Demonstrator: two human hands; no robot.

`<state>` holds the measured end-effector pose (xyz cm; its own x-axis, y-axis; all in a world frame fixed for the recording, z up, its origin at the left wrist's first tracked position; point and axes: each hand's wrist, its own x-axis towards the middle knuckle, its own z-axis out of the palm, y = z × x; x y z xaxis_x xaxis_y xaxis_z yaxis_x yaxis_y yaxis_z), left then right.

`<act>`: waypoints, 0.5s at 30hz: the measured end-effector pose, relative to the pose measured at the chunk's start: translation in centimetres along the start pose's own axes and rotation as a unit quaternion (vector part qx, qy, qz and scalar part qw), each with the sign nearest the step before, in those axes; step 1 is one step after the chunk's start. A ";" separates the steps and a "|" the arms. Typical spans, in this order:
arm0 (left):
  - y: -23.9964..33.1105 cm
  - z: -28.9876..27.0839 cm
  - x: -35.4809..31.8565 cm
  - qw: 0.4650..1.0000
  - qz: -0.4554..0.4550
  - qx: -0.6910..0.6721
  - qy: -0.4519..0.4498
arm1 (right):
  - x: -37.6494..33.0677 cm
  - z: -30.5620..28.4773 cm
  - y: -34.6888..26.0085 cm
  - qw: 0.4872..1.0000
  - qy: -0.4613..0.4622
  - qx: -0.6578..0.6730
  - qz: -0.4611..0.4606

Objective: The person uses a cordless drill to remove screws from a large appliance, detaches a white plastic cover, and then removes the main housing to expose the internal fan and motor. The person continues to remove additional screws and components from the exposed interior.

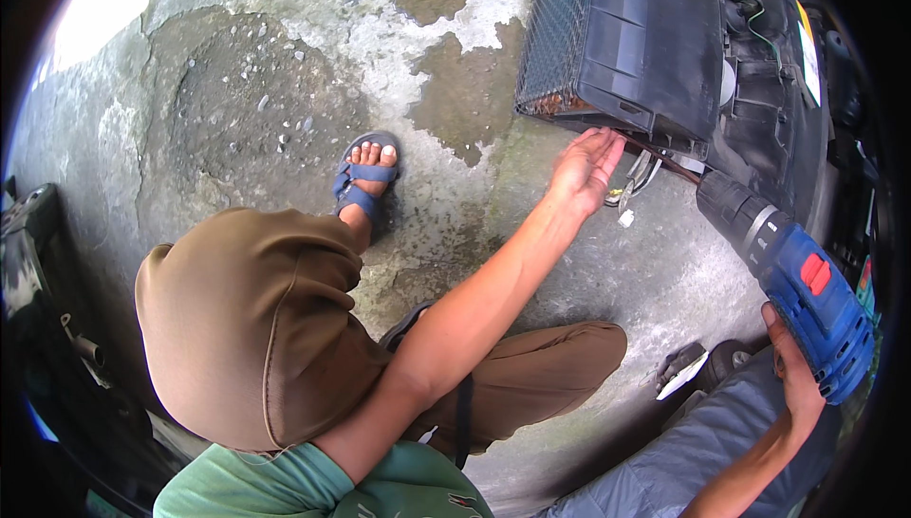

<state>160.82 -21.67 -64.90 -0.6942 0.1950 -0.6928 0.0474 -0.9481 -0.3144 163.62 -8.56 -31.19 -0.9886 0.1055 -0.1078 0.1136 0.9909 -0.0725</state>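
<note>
My right hand (795, 361) is closed around a blue and black cordless drill (797, 271) with a red switch. A long thin bit (669, 161) runs from its chuck to the lower edge of a black plastic housing (655, 34). The fingers of my left hand (588, 167) are drawn together at the far end of that bit, just under the housing's corner; the bit's tip is hidden there. A dark mesh (555, 34) covers the housing's left face. Loose wires (641, 181) hang below it, close to my left hand.
More black plastic parts with wires (759, 91) adjoin the housing on the right. Grey-blue fabric (655, 456) and a dark shoe (726, 361) lie at lower right. A dark machine part (43, 262) stands at the left edge. The concrete floor (427, 233) has wet patches and gravel.
</note>
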 end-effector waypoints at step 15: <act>0.7 -0.4 -0.3 0.999 0.006 0.036 -0.006 | 2.6 -1.9 0.0 0.999 -0.052 -0.009 -0.008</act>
<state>161.34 -22.27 -65.17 -0.7024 0.1807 -0.6884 0.0042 -0.9662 -0.2579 160.86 -8.16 -29.60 -0.9743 0.0816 -0.2102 0.0955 0.9938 -0.0570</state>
